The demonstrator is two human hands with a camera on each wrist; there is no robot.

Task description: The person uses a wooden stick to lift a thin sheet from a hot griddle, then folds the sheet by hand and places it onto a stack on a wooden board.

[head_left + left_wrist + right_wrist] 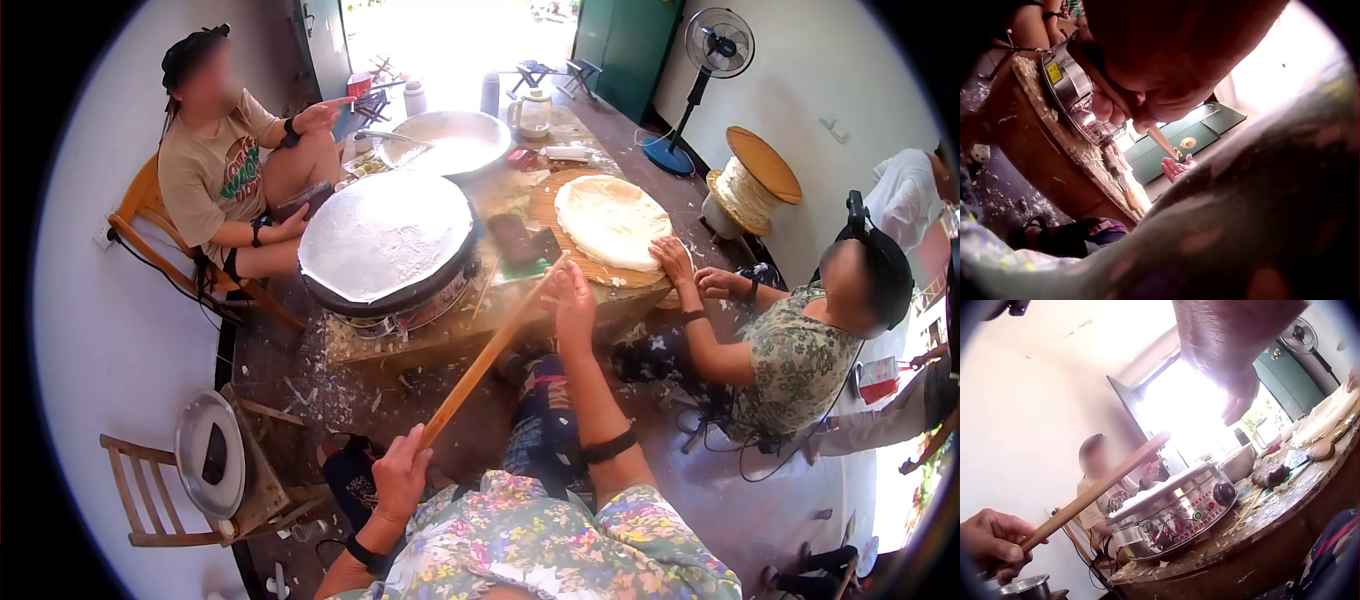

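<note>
My left hand [400,472] grips the lower end of a long, flat wooden stick [485,362], which slants up and away over the near edge of the table. By the stick's far end is my right hand [573,305], its fingers loosely extended and, in the left wrist view, apart from the tip. Ahead to the left, a round electric griddle [1175,519] carries a thin white sheet of batter [388,235] spread across its top. Right of it, a stack of thin pale pancakes [612,222] lies on a round wooden board [543,205].
A large bowl [470,125] of white batter with a ladle stands behind the griddle. One person [225,150] sits at left; another [800,340] at right touches the pancake board. Dark block-like things [515,240] lie mid-table. Left sits a metal tray [210,455] on a stool.
</note>
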